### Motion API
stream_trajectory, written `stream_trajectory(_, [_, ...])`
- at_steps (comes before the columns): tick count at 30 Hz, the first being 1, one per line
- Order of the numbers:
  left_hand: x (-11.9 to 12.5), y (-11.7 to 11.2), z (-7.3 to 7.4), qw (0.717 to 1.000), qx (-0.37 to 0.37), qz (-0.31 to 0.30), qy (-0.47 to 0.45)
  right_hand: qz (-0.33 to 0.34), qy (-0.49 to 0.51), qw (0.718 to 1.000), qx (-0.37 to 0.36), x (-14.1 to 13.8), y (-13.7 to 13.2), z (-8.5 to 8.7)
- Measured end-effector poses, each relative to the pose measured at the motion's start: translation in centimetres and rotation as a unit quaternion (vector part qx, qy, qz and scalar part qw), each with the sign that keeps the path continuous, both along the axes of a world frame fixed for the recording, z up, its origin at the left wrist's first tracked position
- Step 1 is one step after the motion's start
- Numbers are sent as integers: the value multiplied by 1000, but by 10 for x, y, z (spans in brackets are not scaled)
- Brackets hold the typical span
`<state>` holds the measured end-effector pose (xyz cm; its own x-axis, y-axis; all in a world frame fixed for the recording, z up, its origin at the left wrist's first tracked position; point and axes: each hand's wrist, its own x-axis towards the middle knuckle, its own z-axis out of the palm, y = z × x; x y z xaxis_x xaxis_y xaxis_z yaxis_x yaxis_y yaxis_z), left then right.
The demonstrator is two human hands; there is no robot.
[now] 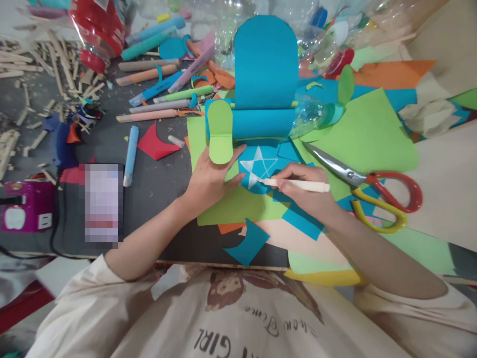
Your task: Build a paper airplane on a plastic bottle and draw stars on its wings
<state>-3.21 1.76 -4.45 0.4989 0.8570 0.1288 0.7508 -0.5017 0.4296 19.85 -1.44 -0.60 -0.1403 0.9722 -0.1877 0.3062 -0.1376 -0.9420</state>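
Observation:
In my right hand [307,191] is a white marker pen [305,185], its tip touching a blue paper piece [266,169]. A white star outline is drawn on that paper, with some of its points filled in white. My left hand [214,174] lies with fingers spread, the fingertips at the left edge of the blue paper. Green paper [219,209] lies underneath. Just beyond stands a plastic bottle [311,117] wrapped in blue paper, lying on its side, with a tall rounded blue flap [266,64] and a small green rounded piece [220,132] attached.
Large scissors [357,179] with red and yellow handles lie at the right on green paper. Several markers [167,94], a glue gun [61,139], a phone [102,204] and wooden stick pieces [55,59] occupy the left. Clear plastic bottles crowd the back.

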Motion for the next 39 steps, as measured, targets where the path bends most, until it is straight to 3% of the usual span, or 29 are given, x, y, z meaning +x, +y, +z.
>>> stream_trajectory(13, [-1,0,-1,1000,-4,3,-7,-18,1,1000,3,0,0,0])
stream_trajectory(18, [-1,0,-1,1000,5,-3,-12,29,-5,1000,5,2,1,1])
stream_trajectory(24, [-2,1,1,1000,11,-9,6,-41,80,996,16,10,10,-8])
stream_trajectory(27, [-2,1,0,1000,19,-8,9,-30,116,992,33,13,17,-9])
stream_trajectory(32, [-2,1,-1,999,28,-10,12,29,45,998,21,8,26,-1])
stream_trajectory(39, [-1,1,1,1000,20,-8,14,22,15,1000,15,-4,33,-4])
